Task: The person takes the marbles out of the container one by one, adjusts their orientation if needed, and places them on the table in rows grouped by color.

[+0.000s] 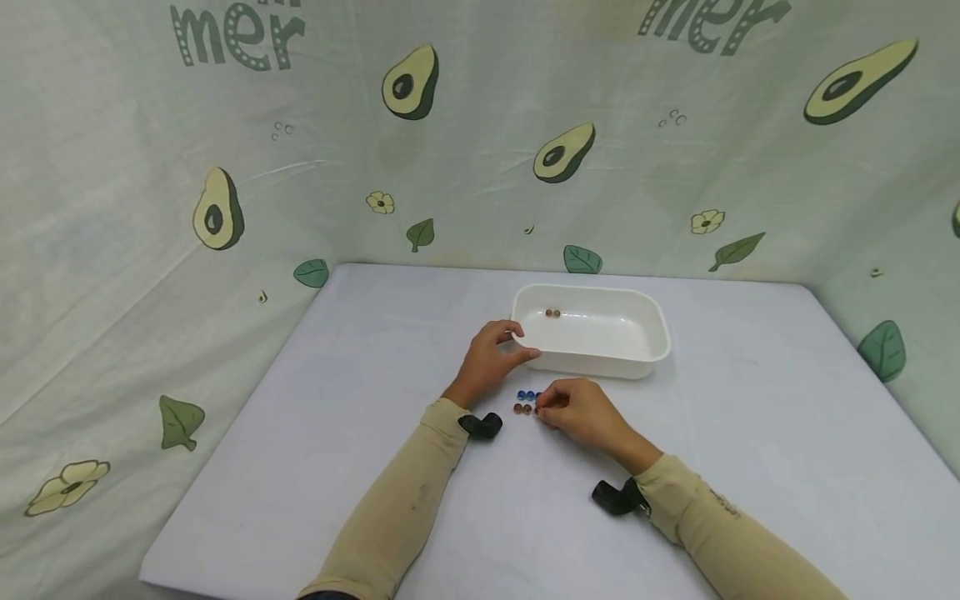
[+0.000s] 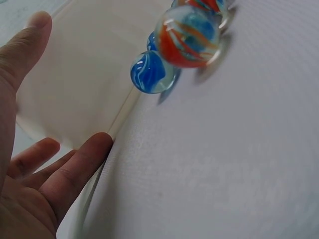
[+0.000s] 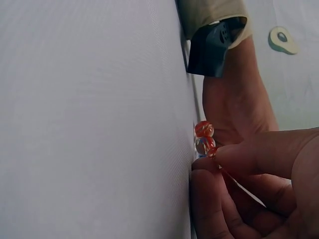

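Note:
My left hand (image 1: pixel 491 358) rests at the left end of a white tray (image 1: pixel 600 365), its thumb along the near wall and its fingers at the left rim. In the left wrist view those fingers (image 2: pixel 75 174) are fairly straight against the tray's side. Just in front of the tray, my right hand (image 1: pixel 581 412) pinches a red-orange glass marble (image 3: pixel 212 152) between thumb and fingertips, low over the table. Beside it lie a row of blue marbles (image 1: pixel 526 396) and a nearer row of orange-red swirled marbles (image 1: pixel 522 409), partly hidden by the right hand.
Inside the tray, two brownish marbles (image 1: pixel 552 313) sit near the far left. The table (image 1: pixel 360 417) has a white cover. A pale curtain (image 1: pixel 480 167) printed with avocados and leaves hangs behind it and along the sides.

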{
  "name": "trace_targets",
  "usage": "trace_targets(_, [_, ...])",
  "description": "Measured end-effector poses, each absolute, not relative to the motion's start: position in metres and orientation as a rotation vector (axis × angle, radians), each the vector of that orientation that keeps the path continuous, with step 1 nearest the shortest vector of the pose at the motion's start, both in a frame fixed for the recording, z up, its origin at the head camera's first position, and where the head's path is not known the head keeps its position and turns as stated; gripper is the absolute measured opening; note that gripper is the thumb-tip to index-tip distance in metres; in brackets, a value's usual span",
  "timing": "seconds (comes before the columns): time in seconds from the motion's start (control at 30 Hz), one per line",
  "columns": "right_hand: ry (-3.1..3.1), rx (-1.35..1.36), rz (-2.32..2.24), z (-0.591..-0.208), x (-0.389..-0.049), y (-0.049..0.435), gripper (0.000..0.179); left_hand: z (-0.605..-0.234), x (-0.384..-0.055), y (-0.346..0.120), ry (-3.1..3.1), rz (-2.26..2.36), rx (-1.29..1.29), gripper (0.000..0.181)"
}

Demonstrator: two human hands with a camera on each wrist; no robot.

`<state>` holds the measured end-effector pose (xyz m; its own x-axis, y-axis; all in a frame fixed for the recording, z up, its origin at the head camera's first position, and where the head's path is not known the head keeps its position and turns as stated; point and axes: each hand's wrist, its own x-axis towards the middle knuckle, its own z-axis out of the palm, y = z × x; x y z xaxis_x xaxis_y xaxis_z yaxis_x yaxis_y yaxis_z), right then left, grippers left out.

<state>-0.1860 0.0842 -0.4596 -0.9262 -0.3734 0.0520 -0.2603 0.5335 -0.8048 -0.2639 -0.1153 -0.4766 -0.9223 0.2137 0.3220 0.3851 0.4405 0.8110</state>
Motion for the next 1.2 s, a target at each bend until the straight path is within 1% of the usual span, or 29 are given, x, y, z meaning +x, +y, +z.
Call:
trace_targets(0.23, [2.705, -0.654, -1.289, -0.4583, -0.1842, 0.0821, 0.005, -0.4757, -0.2631, -0.1148, -2.532, -1.478, -0.519, 0.044])
trace_targets(0.6, [2.802, -0.729, -1.224, -0.4612, -0.1842, 0.0795, 0.006, -0.4762, -0.2639, -0.115, -2.529, -1.482, -0.528, 0.044])
trace_targets(1.2, [2.828, -0.778, -1.19, -0.462, -0.1841, 0.079, 0.009, -0.4764, -0.2633, -0.1135, -2.543, -1.471, -0.517, 0.043])
